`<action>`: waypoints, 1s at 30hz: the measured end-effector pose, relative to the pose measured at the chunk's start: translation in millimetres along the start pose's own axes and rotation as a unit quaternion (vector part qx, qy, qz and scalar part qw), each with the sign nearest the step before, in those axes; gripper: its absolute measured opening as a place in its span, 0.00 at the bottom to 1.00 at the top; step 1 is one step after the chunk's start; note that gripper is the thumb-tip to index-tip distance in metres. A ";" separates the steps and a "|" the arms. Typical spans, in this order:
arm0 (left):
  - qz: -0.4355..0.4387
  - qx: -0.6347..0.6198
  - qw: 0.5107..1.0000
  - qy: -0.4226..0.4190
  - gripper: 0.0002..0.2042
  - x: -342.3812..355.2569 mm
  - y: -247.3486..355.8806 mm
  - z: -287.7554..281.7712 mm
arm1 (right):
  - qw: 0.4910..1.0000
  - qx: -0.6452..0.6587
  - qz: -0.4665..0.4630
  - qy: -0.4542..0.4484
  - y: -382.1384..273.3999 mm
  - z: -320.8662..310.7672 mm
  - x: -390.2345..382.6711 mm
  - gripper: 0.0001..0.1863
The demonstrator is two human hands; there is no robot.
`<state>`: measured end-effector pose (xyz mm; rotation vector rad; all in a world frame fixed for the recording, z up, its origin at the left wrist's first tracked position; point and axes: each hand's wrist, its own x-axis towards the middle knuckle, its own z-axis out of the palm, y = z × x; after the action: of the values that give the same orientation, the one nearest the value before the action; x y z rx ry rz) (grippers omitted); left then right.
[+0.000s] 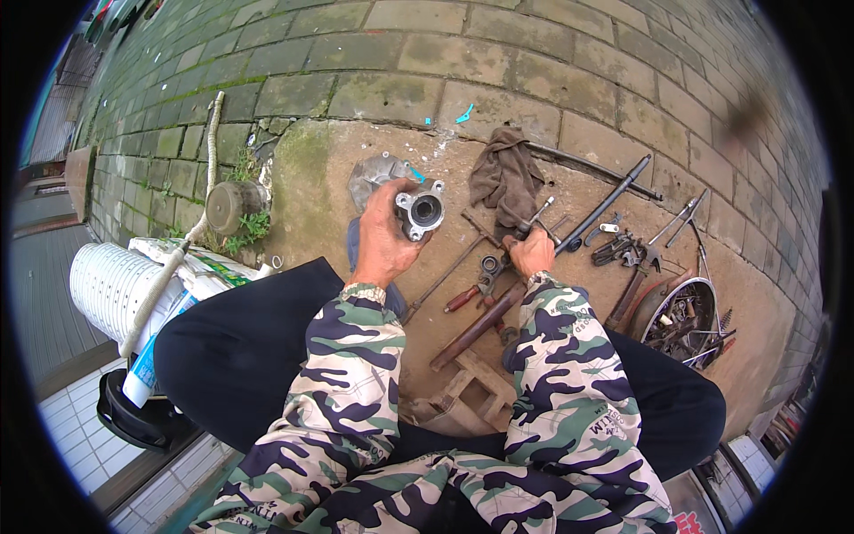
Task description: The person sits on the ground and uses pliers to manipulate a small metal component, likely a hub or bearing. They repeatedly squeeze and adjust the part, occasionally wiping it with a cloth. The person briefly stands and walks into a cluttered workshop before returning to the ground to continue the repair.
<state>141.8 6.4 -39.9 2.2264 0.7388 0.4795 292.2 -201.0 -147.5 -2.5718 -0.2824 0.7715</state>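
"Judging by the two hands, how far along was the work?"

"Early on, I'd guess. The left hand had its grip closed around a grey metal part, held above the ground near the centre of the frame, its round opening in plain view. So picking it up was done. No tool touched it, and nothing stuck out of that opening, so whatever the tools were out for looked left to do."

"And the right hand?"

"The right hand was right of centre, fingers curled beside a shiny tool, near the lower end of a brown rag. I couldn't tell whether its grip was closed on anything."

"What else was hard to make out?"

"The left hand hid the back of the metal part and some of a grey casting beyond it. The bowl at the right held small pieces too jumbled to sort. A dark blur at upper right had no clear shape."
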 end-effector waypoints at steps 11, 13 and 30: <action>-0.087 -0.274 0.952 -0.102 0.34 -27.6 14.1 -11.3 | 0.987 0.038 -0.153 0.020 -82.0 -249.4 -90.7 0.17; -0.117 -0.286 0.944 -0.115 0.35 -37.7 2.9 1.1 | 0.972 0.155 -0.175 0.016 -81.7 -264.8 -120.4 0.16; -0.084 -0.270 0.943 -0.177 0.39 -25.4 -52.9 -24.2 | 0.925 0.305 -0.142 -0.174 -103.5 -220.5 -164.7 0.10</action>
<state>90.3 33.0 -65.7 1.6544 0.5198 0.1582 273.7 -238.2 143.6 -1.7595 -0.4323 1.0105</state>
